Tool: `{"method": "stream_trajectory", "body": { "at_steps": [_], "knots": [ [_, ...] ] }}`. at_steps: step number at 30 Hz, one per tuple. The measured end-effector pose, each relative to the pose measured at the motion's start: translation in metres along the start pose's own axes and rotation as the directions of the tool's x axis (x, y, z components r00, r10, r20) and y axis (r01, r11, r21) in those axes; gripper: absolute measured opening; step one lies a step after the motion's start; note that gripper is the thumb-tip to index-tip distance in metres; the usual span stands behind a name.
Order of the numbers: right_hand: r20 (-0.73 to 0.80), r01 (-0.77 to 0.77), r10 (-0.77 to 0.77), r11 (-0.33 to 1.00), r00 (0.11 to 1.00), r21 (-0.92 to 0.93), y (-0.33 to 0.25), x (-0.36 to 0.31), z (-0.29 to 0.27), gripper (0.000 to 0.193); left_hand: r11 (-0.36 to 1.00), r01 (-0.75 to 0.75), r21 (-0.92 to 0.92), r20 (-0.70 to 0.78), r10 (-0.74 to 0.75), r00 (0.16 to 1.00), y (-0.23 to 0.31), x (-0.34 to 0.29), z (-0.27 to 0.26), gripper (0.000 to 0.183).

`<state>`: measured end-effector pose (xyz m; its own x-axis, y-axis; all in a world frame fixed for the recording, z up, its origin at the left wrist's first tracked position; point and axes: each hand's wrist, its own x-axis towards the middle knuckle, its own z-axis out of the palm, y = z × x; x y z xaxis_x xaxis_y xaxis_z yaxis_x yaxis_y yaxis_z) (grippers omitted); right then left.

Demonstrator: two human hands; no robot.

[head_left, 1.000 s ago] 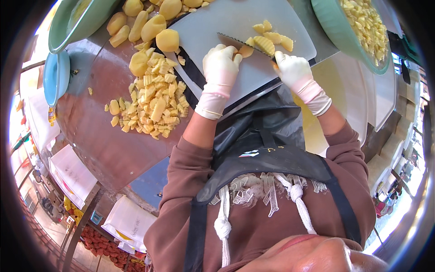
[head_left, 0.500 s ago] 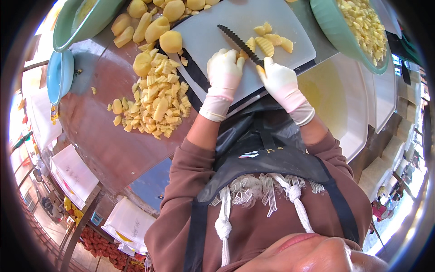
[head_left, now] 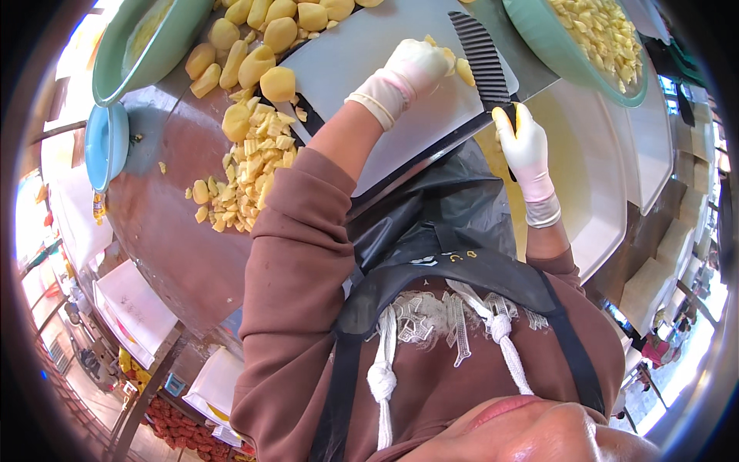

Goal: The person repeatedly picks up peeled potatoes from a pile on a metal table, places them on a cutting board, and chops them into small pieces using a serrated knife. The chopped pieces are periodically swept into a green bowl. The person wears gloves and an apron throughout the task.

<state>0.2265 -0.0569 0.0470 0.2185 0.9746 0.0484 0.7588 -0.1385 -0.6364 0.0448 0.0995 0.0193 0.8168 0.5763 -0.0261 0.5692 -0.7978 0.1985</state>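
Two gloved hands over white cutting board (head_left: 362, 85), upper centre. Left hand (head_left: 412, 65) clamped on yellow potato pieces (head_left: 462, 71) at frame top. Wavy-bladed knife (head_left: 481, 58) just right of them, long axis near vertical, handle gripped by right hand (head_left: 525, 142) below.

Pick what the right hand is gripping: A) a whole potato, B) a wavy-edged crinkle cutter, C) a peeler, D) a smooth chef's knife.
B: the right hand closes on the handle of a dark crinkle cutter with a ridged, wavy blade, raised over the white cutting board, while the left hand holds potato pieces on the board.
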Motion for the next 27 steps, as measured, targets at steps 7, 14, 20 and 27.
{"method": "stream_trajectory", "body": {
  "at_steps": [7,14,20,27],
  "knots": [
    [0.232,0.134,-0.12,0.99,0.965,-0.042,-0.024,-0.019,0.027,0.025,0.759,0.242,-0.604,-0.391,-0.548,0.739,-0.037,-0.082,-0.02,0.029],
    [0.355,0.197,-0.109,0.955,0.928,-0.221,-0.01,-0.011,0.04,0.033,0.542,0.309,-0.781,-0.093,-0.591,0.801,-0.026,-0.124,-0.004,0.036],
    [0.223,0.35,-0.294,0.895,0.929,-0.276,0.004,0.015,0.022,0.024,0.66,0.544,-0.519,-0.201,-0.712,0.672,0.021,-0.102,0.021,0.03],
    [0.289,0.621,-0.55,0.719,0.783,-0.313,-0.015,0.021,0.024,0.02,0.694,0.471,-0.544,-0.231,-0.664,0.711,0.011,-0.126,0.027,0.03]
  ]
}}
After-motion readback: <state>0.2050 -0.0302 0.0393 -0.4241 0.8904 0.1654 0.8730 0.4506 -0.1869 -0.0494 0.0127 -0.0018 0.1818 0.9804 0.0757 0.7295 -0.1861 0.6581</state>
